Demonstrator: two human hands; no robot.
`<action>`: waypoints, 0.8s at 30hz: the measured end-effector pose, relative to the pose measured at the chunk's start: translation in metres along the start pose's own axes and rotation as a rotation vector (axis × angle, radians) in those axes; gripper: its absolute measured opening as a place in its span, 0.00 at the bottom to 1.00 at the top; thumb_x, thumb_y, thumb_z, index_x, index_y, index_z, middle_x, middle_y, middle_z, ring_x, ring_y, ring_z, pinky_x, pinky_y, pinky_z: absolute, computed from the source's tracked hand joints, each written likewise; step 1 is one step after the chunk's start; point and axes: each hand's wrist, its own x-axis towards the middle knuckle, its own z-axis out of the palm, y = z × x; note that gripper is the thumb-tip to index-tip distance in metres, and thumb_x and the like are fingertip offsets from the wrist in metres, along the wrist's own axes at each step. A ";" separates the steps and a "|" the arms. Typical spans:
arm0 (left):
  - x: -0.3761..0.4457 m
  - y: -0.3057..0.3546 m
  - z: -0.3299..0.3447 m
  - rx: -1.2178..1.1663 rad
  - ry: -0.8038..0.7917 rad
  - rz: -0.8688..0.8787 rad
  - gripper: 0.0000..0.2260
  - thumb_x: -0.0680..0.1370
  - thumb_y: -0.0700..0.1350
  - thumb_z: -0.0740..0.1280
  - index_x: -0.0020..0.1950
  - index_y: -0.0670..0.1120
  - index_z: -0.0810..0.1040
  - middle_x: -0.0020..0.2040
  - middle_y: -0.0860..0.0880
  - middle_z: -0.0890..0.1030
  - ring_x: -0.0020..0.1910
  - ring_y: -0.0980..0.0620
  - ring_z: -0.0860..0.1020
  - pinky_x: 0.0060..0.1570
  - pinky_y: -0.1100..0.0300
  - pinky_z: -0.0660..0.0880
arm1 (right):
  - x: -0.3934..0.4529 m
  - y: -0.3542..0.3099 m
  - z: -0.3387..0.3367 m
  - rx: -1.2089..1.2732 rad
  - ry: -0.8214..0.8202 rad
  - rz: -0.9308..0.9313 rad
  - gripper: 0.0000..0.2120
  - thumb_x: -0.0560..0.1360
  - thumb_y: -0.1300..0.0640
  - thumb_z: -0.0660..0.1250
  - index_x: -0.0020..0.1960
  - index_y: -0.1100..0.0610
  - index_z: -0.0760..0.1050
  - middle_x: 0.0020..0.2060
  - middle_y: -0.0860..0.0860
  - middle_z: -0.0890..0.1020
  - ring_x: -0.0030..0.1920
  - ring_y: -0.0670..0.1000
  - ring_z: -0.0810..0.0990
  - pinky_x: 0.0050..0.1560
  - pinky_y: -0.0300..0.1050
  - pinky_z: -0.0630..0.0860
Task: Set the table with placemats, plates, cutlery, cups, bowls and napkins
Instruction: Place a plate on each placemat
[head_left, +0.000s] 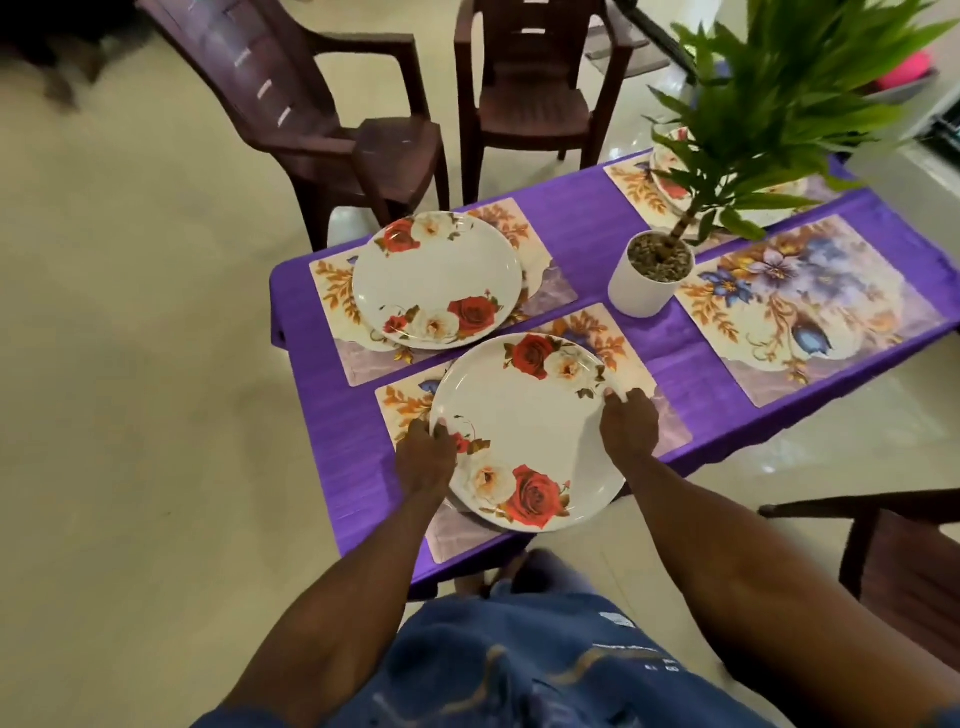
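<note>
My left hand (425, 457) and right hand (628, 423) each grip opposite rims of the rose-patterned plate (524, 431), over the near placemat (670, 421) on the purple table (587, 228).

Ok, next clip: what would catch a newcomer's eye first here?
Probably the rose-patterned plate held by both hands, left hand and right hand, over the nearest placemat. Then the purple tablecloth, and the leafy potted plant at the table's middle.

Purple-clothed table (582, 228) under 4 floral placemats (810, 306), white plant pot (647, 283).
</note>
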 end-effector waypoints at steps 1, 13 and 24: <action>0.000 0.002 0.001 0.015 0.002 0.002 0.18 0.82 0.54 0.59 0.59 0.41 0.76 0.56 0.41 0.81 0.55 0.39 0.78 0.52 0.50 0.74 | 0.003 0.000 -0.001 -0.014 -0.003 -0.006 0.21 0.82 0.47 0.59 0.63 0.63 0.73 0.60 0.61 0.78 0.62 0.63 0.74 0.60 0.53 0.70; -0.018 0.010 0.022 0.126 0.152 -0.044 0.17 0.82 0.54 0.57 0.61 0.44 0.75 0.56 0.44 0.80 0.54 0.41 0.78 0.53 0.48 0.75 | 0.051 0.007 -0.009 -0.259 -0.143 -0.294 0.20 0.81 0.45 0.57 0.57 0.60 0.76 0.56 0.57 0.81 0.57 0.59 0.76 0.57 0.53 0.72; -0.046 0.017 0.031 -0.178 0.324 -0.188 0.16 0.79 0.50 0.68 0.58 0.39 0.74 0.54 0.42 0.79 0.52 0.44 0.77 0.47 0.56 0.71 | 0.064 0.007 -0.019 -0.230 -0.295 -0.377 0.21 0.79 0.48 0.64 0.66 0.59 0.66 0.62 0.56 0.76 0.61 0.59 0.75 0.59 0.56 0.74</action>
